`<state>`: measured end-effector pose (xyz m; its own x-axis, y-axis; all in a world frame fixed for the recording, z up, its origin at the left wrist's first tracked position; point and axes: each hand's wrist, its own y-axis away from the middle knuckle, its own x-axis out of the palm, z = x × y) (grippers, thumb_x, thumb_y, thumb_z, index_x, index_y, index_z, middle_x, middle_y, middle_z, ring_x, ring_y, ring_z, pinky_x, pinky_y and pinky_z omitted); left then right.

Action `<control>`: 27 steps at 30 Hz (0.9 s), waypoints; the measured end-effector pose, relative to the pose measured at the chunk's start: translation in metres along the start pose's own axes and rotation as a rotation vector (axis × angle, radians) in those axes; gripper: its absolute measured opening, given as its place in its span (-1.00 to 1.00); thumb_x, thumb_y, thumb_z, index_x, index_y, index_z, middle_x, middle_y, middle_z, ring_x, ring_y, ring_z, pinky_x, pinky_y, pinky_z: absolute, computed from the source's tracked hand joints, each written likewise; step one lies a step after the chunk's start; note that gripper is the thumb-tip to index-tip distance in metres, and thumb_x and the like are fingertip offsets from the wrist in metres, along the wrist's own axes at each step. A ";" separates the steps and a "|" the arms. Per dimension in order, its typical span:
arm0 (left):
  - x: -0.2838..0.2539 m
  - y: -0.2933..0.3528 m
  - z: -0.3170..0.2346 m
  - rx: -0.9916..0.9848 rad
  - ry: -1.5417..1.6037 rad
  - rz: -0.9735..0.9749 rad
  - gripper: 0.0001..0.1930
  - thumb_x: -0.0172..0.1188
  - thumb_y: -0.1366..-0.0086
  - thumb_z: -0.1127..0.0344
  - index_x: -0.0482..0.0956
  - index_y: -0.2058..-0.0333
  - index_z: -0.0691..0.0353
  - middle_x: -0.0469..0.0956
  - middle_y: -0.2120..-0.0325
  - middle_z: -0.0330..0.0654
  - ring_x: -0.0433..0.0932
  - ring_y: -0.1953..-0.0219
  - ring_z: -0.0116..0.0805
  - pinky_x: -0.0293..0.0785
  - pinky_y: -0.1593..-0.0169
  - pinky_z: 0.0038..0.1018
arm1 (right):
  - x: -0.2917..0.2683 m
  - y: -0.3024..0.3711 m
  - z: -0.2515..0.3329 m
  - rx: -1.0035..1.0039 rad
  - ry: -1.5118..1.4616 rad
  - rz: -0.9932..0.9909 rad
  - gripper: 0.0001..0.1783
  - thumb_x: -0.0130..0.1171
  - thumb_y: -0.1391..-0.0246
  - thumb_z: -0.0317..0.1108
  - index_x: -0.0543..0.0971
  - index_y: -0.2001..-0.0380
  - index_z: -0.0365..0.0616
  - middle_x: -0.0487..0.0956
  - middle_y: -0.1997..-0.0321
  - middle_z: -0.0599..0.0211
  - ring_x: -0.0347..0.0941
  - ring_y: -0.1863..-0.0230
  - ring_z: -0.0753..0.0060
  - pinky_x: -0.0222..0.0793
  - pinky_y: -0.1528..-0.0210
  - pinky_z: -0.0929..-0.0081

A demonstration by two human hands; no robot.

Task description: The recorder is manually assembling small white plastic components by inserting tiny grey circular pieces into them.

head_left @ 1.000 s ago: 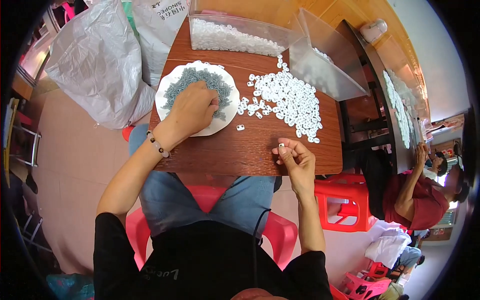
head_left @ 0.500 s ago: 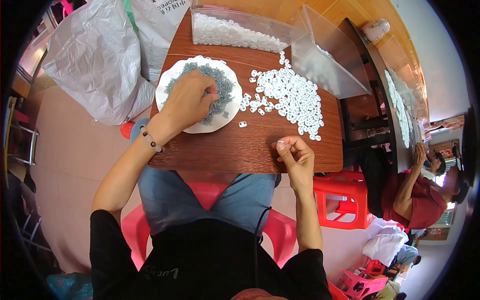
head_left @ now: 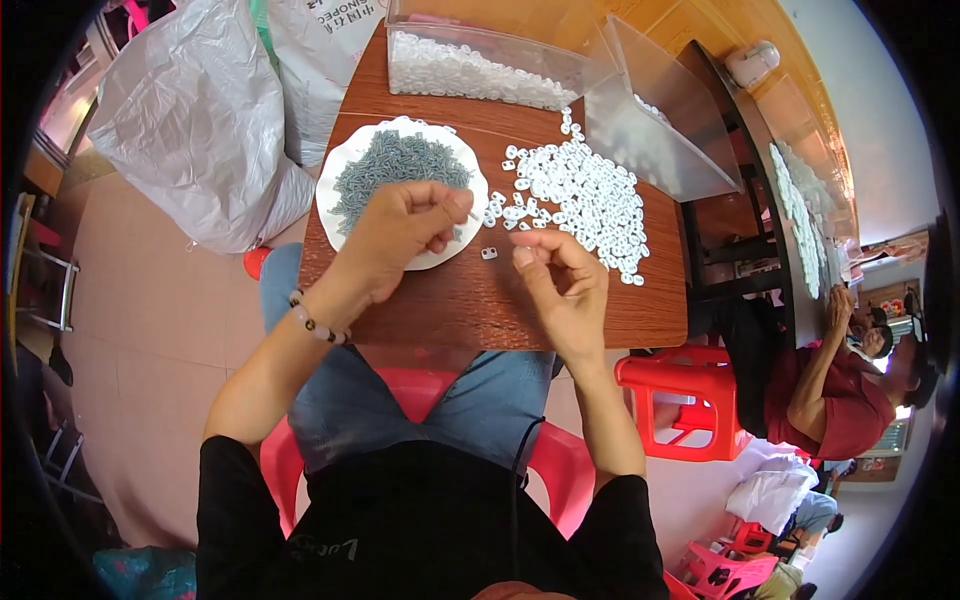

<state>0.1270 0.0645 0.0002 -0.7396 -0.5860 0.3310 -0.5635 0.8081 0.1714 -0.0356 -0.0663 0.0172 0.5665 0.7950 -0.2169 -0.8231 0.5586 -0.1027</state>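
Observation:
My left hand [head_left: 400, 235] hovers over the near edge of a white plate [head_left: 335, 180] heaped with small grey metal pins [head_left: 395, 165]. It pinches one thin pin, which points right. My right hand [head_left: 565, 285] is just beside it over the wooden table [head_left: 480, 310], fingertips pinched together on what looks like a small white plastic piece. The two hands almost touch. One loose white piece [head_left: 489, 253] lies on the table between them. A pile of the same white pieces [head_left: 590, 195] is spread beyond my right hand.
A clear plastic box [head_left: 480, 70] of white pieces stands at the table's far edge, its lid [head_left: 650, 120] leaning to the right. A big white bag [head_left: 190, 120] sits on the floor at left. A red stool [head_left: 680, 400] and another seated person [head_left: 830, 390] are at right.
My left hand came off the pile of pins and moved right with one pin. My right hand moved up and left to meet it.

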 end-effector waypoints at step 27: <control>0.037 0.026 0.026 0.134 -0.041 0.037 -0.78 0.14 -0.37 0.24 0.59 0.32 0.31 0.57 0.50 -0.33 0.42 0.51 -0.67 0.36 0.39 -0.72 | 0.009 0.005 -0.001 -0.209 0.199 -0.092 -0.89 0.19 -0.16 -0.47 0.58 0.41 -0.29 0.54 0.46 0.46 0.34 0.40 0.69 0.28 0.30 0.67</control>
<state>0.0754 0.0622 -0.0068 -0.7738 -0.5599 0.2961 -0.5775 0.8157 0.0333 -0.0344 -0.0567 0.0139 0.6374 0.6694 -0.3815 -0.7705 0.5489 -0.3242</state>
